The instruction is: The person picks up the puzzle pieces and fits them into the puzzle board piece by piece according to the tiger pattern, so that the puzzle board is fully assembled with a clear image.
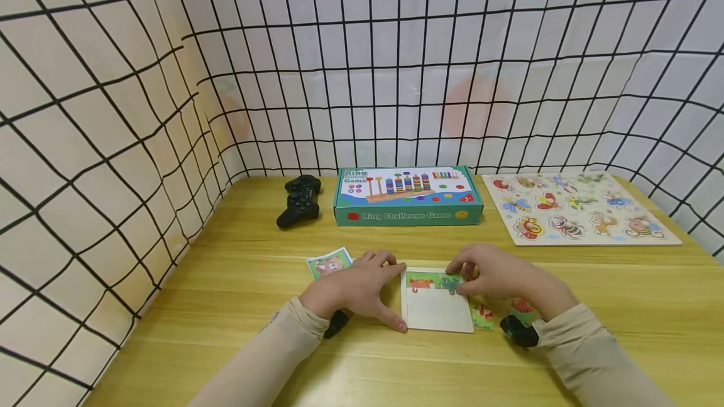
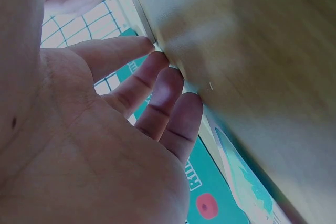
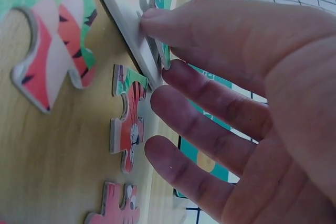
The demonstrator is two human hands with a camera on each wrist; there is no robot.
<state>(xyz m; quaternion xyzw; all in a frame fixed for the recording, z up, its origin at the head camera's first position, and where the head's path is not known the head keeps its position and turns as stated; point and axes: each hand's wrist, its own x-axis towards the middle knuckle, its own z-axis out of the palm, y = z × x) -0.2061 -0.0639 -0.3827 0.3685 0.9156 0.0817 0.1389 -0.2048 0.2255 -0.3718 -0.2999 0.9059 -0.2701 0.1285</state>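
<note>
In the head view a small pale puzzle tray [image 1: 438,314] lies on the table, with orange-and-green jigsaw pieces [image 1: 420,282] along its top left. My left hand [image 1: 357,286] spreads along the tray's left side, thumb at the lower corner and a forefinger at the upper one. My right hand [image 1: 503,275] pinches a jigsaw piece with a dark green figure [image 1: 450,284] between thumb and forefinger at the tray's upper right. In the right wrist view that piece's edge [image 3: 166,56] shows under the thumb; the other fingers are loosely extended. Loose pieces [image 3: 128,121] lie beside the tray.
A picture card [image 1: 330,263] lies partly behind my left hand. Farther back are a black game controller [image 1: 300,200], a green ring game box [image 1: 408,213] and a wooden insect puzzle board [image 1: 577,209]. Black-lined mesh [image 1: 396,80] surrounds the table.
</note>
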